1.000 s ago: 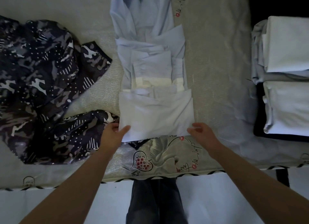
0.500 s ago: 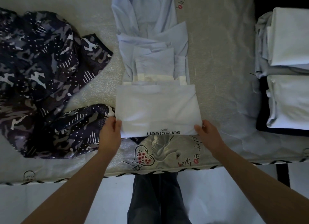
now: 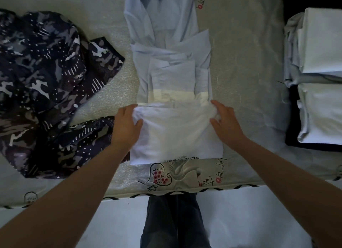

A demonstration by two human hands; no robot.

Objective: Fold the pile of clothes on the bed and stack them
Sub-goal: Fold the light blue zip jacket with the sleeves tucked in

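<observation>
Presently, item in hand: pale blue long garment of thin cloth (image 3: 174,73), laid lengthwise down the middle of the bed, its near end folded over into a whitish panel (image 3: 177,134) printed with the word "sunscreen" at the near edge.
Left hand: my left hand (image 3: 127,125) lay on the left edge of the folded panel, thumb over the top of the cloth and fingers at its far left corner, pinching the fabric there.
Right hand: my right hand (image 3: 224,122) gripped the far right corner of the same panel, cloth bunched between thumb and fingers.
Bed: mattress under a pale grey patterned cover (image 3: 246,77), with a swan-and-heart print (image 3: 172,173) at the near edge, just below the folded panel.
Unfolded stock: dark camouflage-print garment with white dots and stripes (image 3: 48,92), crumpled on the left of the bed, its near part touching my left wrist area.
Folded stock: white folded clothes (image 3: 322,44) stacked at the right edge of the bed, a second white folded pile (image 3: 322,114) nearer me, resting on a black folded piece (image 3: 292,136).
Self: dark trousers (image 3: 175,221) visible below the bed edge.
</observation>
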